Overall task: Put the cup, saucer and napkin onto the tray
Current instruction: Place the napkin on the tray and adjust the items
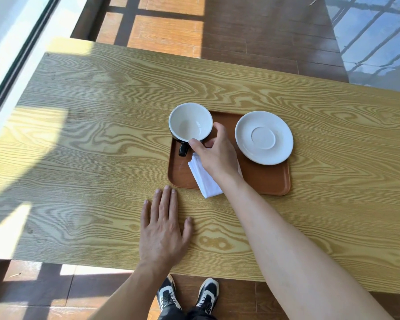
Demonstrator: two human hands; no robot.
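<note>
- The cup [190, 122], white inside and dark outside, sat at the far left corner of the brown tray [267, 181], its rim overhanging the tray's edge and its dark handle [183, 150] pointing toward the person; the cup's base was hidden beneath its own bowl.
- The right hand [214, 155] pinched the cup's near rim between thumb and forefinger, grasping it; the other fingers curled behind and could not be made out.
- That hand and its wrist covered the middle of the white napkin [204, 180], which lay folded on the tray with its near corner poking over the tray's front edge onto the counter [102, 135].
- The white saucer [264, 137] lay on the tray's far right corner, well apart from the cup, its outer rim reaching past the tray's edge.
- The left hand [163, 229] lay flat and released on the counter, fingers spread slightly, its fingertips just beside the tray's near left corner and holding nothing.
- Both forearms ran bare out of the bottom of the view.
- The counter was pale wood-grain laminate, crossed by sun patches and shadow on its left side.
- The floor [240, 31] was reddish-brown planks with barred sunlight; a window frame showed at the left, and two dark-and-white shoes [187, 296] stood below the counter's near edge.
</note>
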